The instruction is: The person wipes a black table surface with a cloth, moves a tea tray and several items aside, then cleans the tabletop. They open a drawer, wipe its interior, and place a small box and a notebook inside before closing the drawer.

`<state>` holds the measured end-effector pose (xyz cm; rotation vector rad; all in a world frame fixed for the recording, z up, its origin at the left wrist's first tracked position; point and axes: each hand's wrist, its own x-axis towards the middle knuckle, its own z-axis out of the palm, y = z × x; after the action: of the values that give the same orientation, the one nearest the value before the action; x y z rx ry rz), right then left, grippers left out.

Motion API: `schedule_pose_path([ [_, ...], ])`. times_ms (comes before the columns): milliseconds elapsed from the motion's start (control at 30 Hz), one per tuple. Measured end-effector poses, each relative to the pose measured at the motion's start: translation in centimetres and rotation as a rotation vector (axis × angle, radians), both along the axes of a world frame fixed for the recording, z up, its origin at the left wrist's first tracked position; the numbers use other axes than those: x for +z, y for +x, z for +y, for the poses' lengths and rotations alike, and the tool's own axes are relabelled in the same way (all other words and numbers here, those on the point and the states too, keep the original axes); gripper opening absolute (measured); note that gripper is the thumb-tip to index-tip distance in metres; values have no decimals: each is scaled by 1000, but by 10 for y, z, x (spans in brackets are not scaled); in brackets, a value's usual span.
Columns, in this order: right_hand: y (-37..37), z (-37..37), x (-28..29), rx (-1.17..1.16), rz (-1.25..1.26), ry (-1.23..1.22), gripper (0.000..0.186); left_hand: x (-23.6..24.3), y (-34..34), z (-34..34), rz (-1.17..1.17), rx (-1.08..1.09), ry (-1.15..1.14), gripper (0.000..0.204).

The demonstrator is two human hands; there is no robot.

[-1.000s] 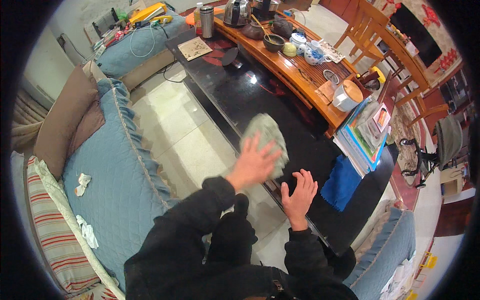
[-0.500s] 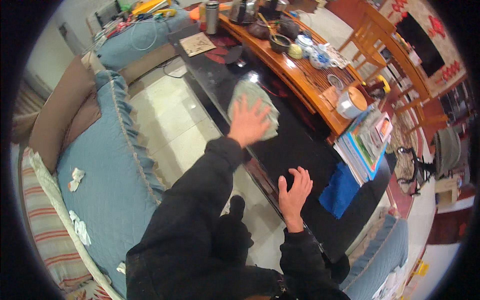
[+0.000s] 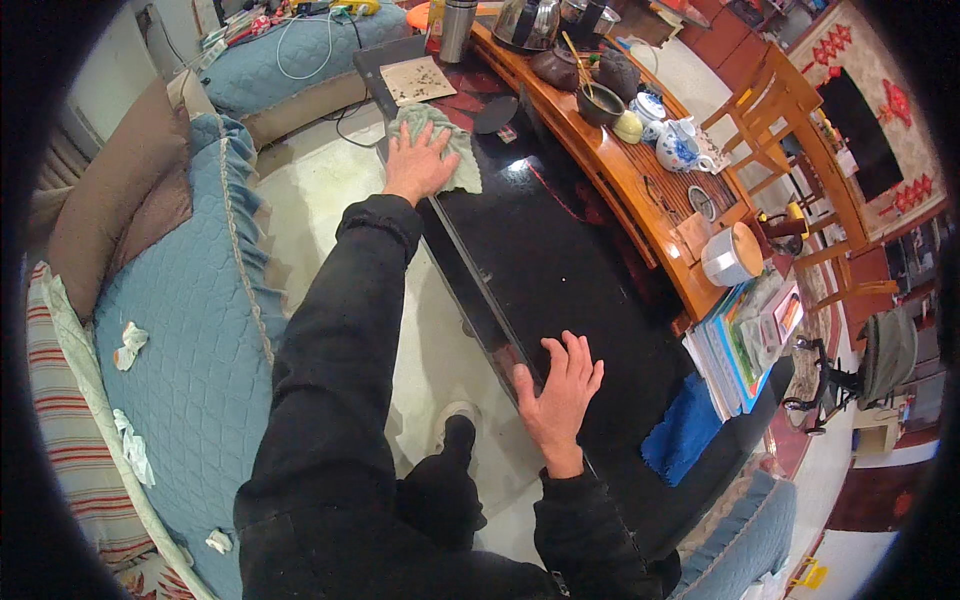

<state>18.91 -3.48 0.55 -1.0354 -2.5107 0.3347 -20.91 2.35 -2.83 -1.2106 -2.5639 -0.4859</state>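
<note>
My left hand [image 3: 418, 163] lies flat with its fingers spread on a pale green cloth [image 3: 462, 172]. The cloth is pressed onto the black table [image 3: 540, 250] at its far left end, close to the long edge. Over the near part of that same edge is my right hand [image 3: 562, 398], its fingers apart and slightly bent, with nothing in it. Whether it touches the tabletop I cannot tell. A folded blue cloth [image 3: 683, 432] rests farther right on the table.
A wooden tea tray [image 3: 640, 220] with teapots and bowls stands along the far side. Next to it are a white canister [image 3: 732, 255] and stacked books [image 3: 735, 350]. A beige board [image 3: 417, 80] lies beyond the green cloth. A blue quilted sofa [image 3: 190, 330] is on the left.
My left hand has slid the green cloth along the table toward its far left end, near the beige board. The right hand stays over the near edge, fingers still apart.
</note>
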Motion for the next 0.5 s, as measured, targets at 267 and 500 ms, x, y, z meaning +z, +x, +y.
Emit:
schedule_pose_path([
  [267, -6, -3, 5, -34, 8, -26, 54, 3, 91, -11, 54, -415, -60, 53],
  [500, -7, -2, 1, -36, -15, -6, 57, 8, 89, 66, -45, -279, 22, 66],
])
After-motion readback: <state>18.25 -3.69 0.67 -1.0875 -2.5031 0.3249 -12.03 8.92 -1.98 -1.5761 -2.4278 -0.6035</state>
